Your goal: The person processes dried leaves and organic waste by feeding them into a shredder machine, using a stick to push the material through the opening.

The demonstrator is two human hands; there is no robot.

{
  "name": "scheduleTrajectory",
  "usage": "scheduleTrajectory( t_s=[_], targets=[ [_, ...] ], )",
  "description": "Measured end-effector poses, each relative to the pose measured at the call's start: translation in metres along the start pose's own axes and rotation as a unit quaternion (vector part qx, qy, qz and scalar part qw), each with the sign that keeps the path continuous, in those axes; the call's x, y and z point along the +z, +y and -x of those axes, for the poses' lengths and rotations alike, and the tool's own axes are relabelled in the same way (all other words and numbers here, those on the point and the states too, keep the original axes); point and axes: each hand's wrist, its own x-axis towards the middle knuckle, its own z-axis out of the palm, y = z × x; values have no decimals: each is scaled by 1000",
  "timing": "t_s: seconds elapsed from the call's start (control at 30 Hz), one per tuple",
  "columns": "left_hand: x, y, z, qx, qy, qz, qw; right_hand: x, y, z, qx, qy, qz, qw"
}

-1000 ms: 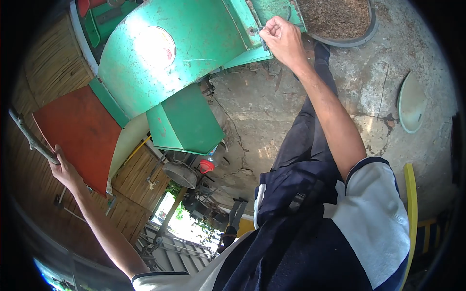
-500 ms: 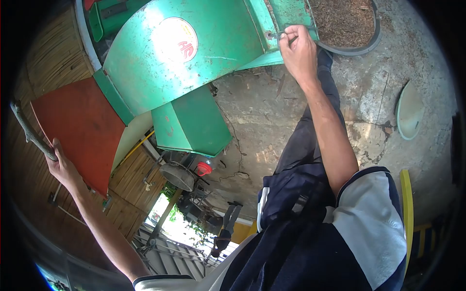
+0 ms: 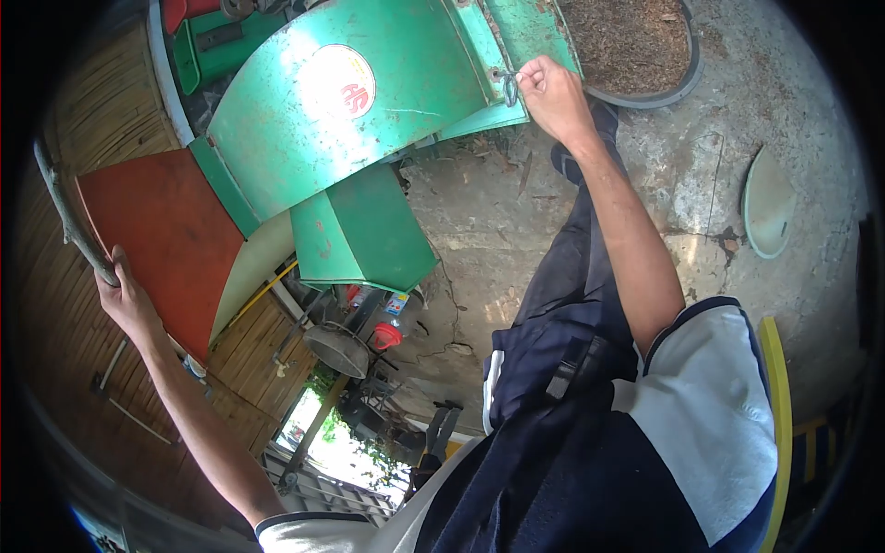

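My left hand (image 3: 129,302) is wrapped round the lower end of a bare branch (image 3: 74,221), held up beside the orange-red hopper (image 3: 161,235) of a green machine. At the machine's curved green housing (image 3: 424,69), my right hand (image 3: 558,103) pinches a dark looped cord or wire (image 3: 511,89) between thumb and forefinger. The loop hangs at a small fitting on the housing's right edge, right at my fingertips. Below the housing, a green chute (image 3: 359,230) juts out over the floor.
A round tub (image 3: 693,69) of brown shredded material stands beyond my right hand. On the concrete floor (image 3: 498,221) lies a pale oval lid (image 3: 768,207). Near the chute are a red plastic item (image 3: 386,335) and a round metal pan (image 3: 336,350). A person's legs (image 3: 441,429) show farther off.
The dark cord's loop now shows beside my right fingertips, where the hand covered more of it before. My left hand still holds the branch, now more upright. The view has shifted slightly.
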Motion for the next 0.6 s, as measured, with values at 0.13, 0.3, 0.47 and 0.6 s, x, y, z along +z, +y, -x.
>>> scheduleTrajectory(
  t_s=[0.13, 0.3, 0.47, 0.6],
  targets=[
    [2, 7, 1, -16, 4, -2, 1000, 14, 14, 11, 121, 19, -154, 980],
    [2, 3, -2, 4, 6, -3, 1000, 46, 17, 8, 164, 202, -156, 953],
    [2, -4, 0, 5, 7, 0, 1000, 51, 4, -7, 216, 255, -112, 936],
    [2, -9, -2, -8, 4, -8, 1000, 12, -1, -6, 26, 120, 76, 990]
  ],
)
